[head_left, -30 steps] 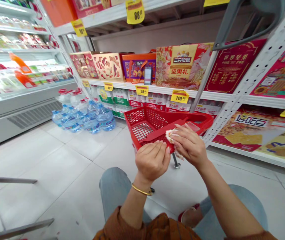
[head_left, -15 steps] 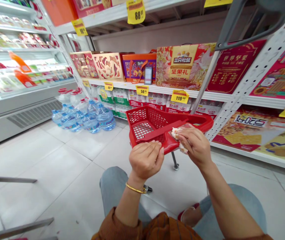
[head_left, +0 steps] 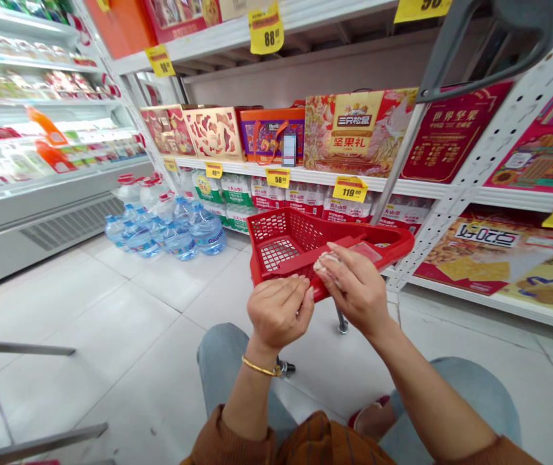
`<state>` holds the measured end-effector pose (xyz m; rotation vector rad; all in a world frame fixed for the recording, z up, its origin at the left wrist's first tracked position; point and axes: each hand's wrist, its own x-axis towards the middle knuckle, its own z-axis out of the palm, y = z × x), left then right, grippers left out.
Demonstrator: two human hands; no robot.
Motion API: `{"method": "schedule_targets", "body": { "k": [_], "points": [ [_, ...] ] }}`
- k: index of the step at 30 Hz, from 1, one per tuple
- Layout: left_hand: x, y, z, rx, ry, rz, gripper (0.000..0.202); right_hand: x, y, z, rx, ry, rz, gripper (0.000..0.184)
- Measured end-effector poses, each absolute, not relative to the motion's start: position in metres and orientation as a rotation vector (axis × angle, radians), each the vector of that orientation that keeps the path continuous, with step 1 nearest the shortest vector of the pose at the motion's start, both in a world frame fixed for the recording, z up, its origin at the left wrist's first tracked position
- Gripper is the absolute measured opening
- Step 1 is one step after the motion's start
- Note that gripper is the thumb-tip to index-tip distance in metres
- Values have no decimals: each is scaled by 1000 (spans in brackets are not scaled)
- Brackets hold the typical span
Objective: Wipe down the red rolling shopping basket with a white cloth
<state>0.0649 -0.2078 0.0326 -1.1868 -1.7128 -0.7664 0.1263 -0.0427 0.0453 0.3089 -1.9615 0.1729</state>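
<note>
As the head camera looks down: a person sits low on the white tiled floor (head_left: 112, 336) facing a shelf rack, with both bare forearms reaching to a red shopping basket (head_left: 281, 236) on a wheeled stand.
Left hand (head_left: 280, 312): curled into a loose fist with its back toward the camera. The fingertips (head_left: 305, 292) fold in just under the basket's near rim; whether they pinch the rim cannot be told. A gold bangle (head_left: 261, 368) circles the wrist.
Right hand (head_left: 356, 290): fingers closed round a white wad (head_left: 323, 261), which they press onto the top of the basket's near rim. Whether the wad is cloth or paper cannot be told.
Hands to each other: close together but not touching, the left lower and just beside the right.
Basket: tilted, its near rim just beyond the person's knees. A grey handle bar (head_left: 451, 58) rises up and to the right.
Change from half a second ago: the right hand and the wad have slid leftward along the rim, narrowing the gap to the left hand. The left hand sits about where it was.
Surroundings: water bottles (head_left: 174, 229) stand on the floor to the left. Gift boxes (head_left: 354, 129) line the shelf above yellow price tags (head_left: 349, 189).
</note>
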Motion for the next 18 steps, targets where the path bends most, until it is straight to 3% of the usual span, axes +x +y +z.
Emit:
{"method": "schedule_targets", "body": {
  "k": [8, 18],
  "points": [
    [63, -212, 31, -1215, -1710, -760, 15, 131, -35, 43, 528, -2051, 154, 22],
    [54, -226, 32, -1268, -1689, -786, 17, 128, -8, 44, 487, -2061, 305, 19]
  ]
}}
